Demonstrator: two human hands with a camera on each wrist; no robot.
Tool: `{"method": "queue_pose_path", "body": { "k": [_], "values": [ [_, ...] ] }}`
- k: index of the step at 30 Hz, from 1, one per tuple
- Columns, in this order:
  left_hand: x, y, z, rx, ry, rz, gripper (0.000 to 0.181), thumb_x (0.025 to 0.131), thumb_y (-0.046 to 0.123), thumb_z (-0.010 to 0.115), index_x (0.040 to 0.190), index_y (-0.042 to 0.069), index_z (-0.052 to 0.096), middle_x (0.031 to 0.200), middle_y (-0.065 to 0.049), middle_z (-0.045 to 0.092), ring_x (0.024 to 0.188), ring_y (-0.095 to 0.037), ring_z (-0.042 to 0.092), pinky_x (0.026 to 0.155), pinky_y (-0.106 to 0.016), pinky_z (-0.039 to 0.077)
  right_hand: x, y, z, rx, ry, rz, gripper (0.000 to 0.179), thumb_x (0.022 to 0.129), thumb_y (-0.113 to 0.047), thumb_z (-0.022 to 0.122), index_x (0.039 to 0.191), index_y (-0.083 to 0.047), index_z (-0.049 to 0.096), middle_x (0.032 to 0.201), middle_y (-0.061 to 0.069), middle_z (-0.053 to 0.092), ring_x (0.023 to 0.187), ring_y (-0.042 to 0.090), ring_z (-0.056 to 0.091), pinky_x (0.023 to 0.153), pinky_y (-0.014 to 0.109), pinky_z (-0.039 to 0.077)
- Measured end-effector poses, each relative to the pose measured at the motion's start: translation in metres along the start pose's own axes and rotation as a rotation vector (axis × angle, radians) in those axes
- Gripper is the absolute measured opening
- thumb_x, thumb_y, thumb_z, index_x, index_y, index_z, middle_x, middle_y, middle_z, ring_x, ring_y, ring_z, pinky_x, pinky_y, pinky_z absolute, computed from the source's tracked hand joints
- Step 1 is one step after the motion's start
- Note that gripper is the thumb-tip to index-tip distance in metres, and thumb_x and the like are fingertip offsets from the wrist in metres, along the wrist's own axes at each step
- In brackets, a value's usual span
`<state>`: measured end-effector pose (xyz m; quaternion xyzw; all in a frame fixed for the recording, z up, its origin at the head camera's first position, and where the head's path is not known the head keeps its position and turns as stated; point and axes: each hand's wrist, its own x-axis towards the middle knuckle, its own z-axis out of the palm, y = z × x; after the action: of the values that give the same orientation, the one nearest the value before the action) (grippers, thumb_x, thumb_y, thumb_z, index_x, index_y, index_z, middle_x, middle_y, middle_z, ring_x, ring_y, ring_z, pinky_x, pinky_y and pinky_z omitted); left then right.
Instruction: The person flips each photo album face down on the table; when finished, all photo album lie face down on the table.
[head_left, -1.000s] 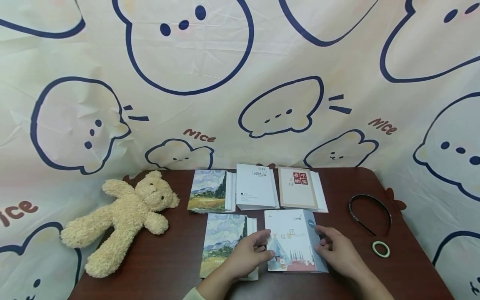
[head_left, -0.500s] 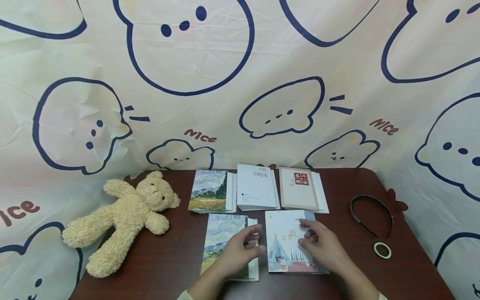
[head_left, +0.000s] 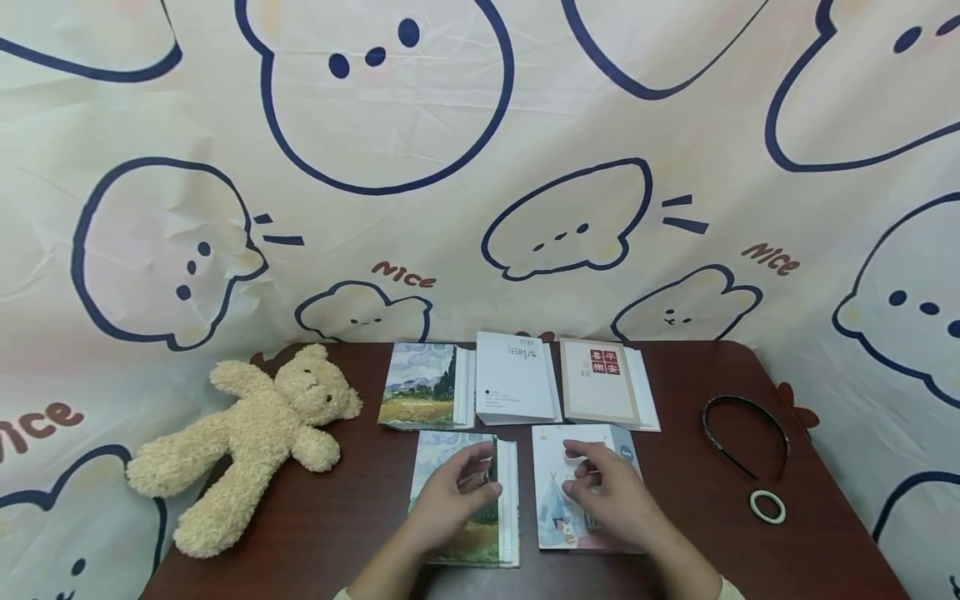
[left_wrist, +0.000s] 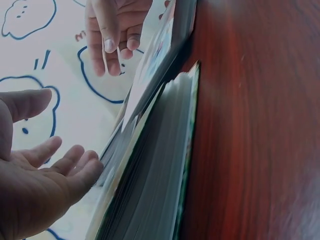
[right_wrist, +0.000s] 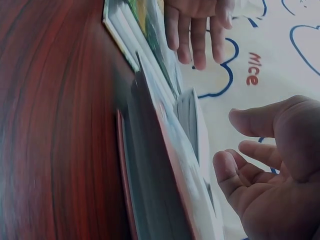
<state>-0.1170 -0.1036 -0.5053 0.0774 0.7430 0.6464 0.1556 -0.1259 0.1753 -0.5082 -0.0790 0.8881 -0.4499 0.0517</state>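
Observation:
My left hand [head_left: 450, 500] hovers above a photo album with a painted landscape cover [head_left: 431, 454], holding nothing, its fingers loosely bent. My right hand [head_left: 611, 496] is over a white and blue album with a tent drawing [head_left: 551, 500]; nothing is between its fingers. Both wrist views show a gap between each hand and the album below: the landscape album [left_wrist: 150, 185] on the left, the tent album [right_wrist: 165, 170] on the right. Behind them stand in a row a second landscape album [head_left: 416, 387], a white album [head_left: 513, 379] and a beige album with red characters [head_left: 600, 383].
A cream teddy bear [head_left: 262, 433] lies at the table's left. On the right are a dark headband [head_left: 708, 433] and a pale green ring [head_left: 767, 507]. A cloth printed with cartoon outlines [head_left: 450, 233] hangs behind the dark red wooden table [head_left: 322, 533].
My right hand has left the tent album's right edge and moved left over its cover. My left hand has drawn back from that album's left side to over the landscape album.

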Motion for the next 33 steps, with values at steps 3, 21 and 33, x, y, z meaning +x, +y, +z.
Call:
{"method": "queue_pose_path", "body": {
  "k": [3, 21, 33],
  "values": [
    [-0.002, -0.001, -0.007, 0.01, 0.027, 0.011, 0.065, 0.099, 0.02, 0.072, 0.154, -0.001, 0.044, 0.155, -0.022, 0.047, 0.142, -0.041, 0.046, 0.117, -0.056, 0.036, 0.002, -0.004, 0.007, -0.001, -0.025, -0.02, 0.053, 0.089, -0.011, 0.081, 0.139, -0.011, 0.064, 0.123, 0.006, 0.066, 0.091, 0.01, 0.062, 0.083, 0.029, 0.057],
    [-0.021, 0.001, -0.039, 0.05, 0.247, -0.002, 0.062, 0.095, 0.012, 0.077, 0.151, 0.004, 0.051, 0.154, -0.015, 0.051, 0.148, -0.039, 0.039, 0.118, -0.056, 0.035, 0.015, -0.019, 0.041, 0.048, -0.137, -0.157, 0.056, 0.094, -0.011, 0.076, 0.146, -0.004, 0.056, 0.133, 0.012, 0.062, 0.115, 0.026, 0.066, 0.096, 0.037, 0.057],
    [-0.033, -0.003, -0.059, 0.076, 0.282, -0.094, 0.065, 0.097, 0.014, 0.074, 0.155, 0.008, 0.046, 0.16, -0.02, 0.041, 0.149, -0.044, 0.034, 0.114, -0.06, 0.039, 0.025, -0.031, 0.058, 0.036, -0.204, -0.178, 0.061, 0.094, -0.022, 0.077, 0.148, -0.006, 0.054, 0.14, 0.012, 0.058, 0.12, 0.029, 0.064, 0.097, 0.04, 0.057]
  ]
}}
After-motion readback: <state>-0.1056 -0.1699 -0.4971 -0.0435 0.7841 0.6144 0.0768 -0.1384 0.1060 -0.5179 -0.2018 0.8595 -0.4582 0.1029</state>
